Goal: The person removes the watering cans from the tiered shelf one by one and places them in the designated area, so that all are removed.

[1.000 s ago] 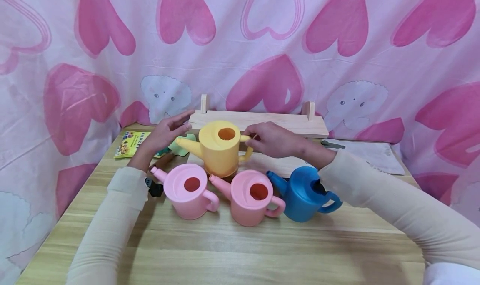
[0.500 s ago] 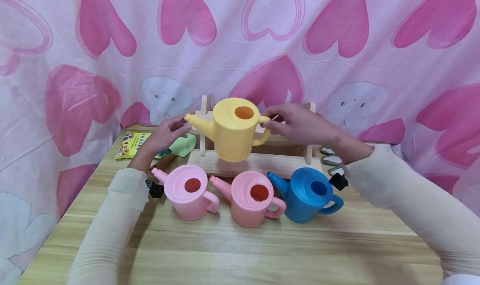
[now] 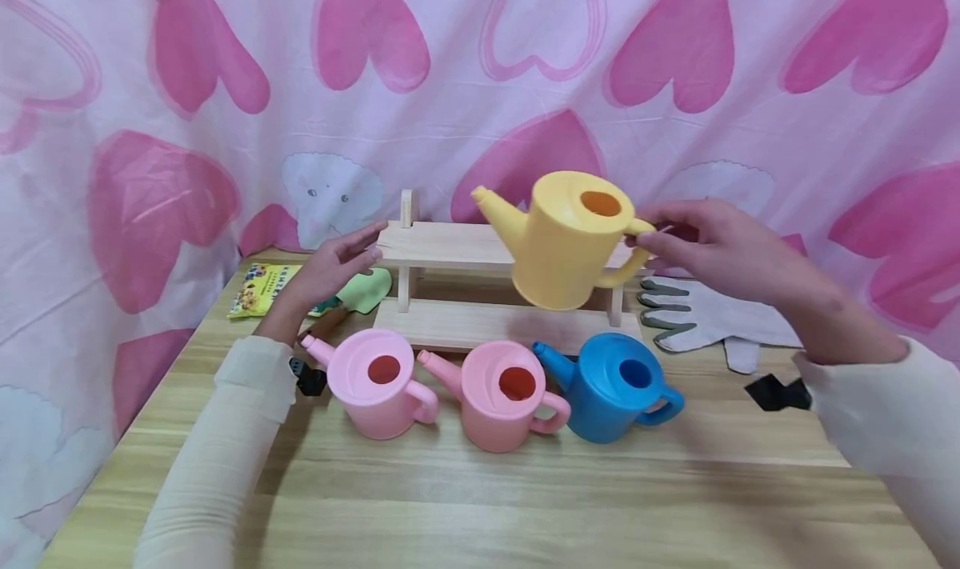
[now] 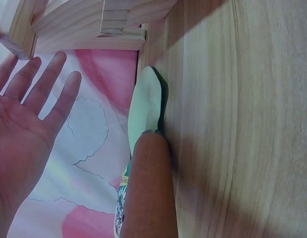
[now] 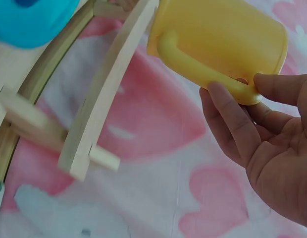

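Note:
My right hand (image 3: 720, 240) pinches the handle of a yellow watering can (image 3: 566, 244), which hangs in the air by the right end of a two-tier wooden shelf (image 3: 450, 244). In the right wrist view, thumb and fingers close round the handle of the yellow can (image 5: 223, 39). My left hand (image 3: 333, 265) has its fingers extended at the shelf's left end; the left wrist view shows the fingertips at the wood's edge, holding nothing. In front of the shelf stand a light pink watering can (image 3: 375, 411), a second pink watering can (image 3: 491, 419) and a blue watering can (image 3: 603, 402).
Left of the shelf lie a yellow packet (image 3: 258, 290) and a trowel with a pale green blade (image 3: 367, 290) and brown handle (image 4: 151, 193). A grey-white glove (image 3: 705, 315) lies to the right. A pink heart-patterned curtain (image 3: 517, 127) hangs behind the wooden table (image 3: 450, 511).
The right hand has lifted the yellow watering can from behind the pink cans and carried it up and right. The glove has come into fuller view. My left hand stays put.

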Available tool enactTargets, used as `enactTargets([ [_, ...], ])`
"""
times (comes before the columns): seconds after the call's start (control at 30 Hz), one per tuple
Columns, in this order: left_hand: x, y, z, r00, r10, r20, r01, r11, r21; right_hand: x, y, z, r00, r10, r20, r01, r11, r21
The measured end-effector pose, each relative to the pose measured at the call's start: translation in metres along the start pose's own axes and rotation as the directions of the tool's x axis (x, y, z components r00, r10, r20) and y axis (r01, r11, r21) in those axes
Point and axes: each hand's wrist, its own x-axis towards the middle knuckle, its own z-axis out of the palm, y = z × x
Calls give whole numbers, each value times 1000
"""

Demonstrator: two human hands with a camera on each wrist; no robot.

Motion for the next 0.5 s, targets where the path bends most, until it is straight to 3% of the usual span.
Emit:
enactTargets([
  [0.23, -4, 1, -6, 999, -33, -30, 34, 999, 17, -31, 32, -9, 996, 71, -55, -69, 997, 43],
  [0.5, -7, 0, -6, 999, -33, -35, 33, 999, 6, -74, 71, -15, 977, 147, -155, -155, 987, -35],
])
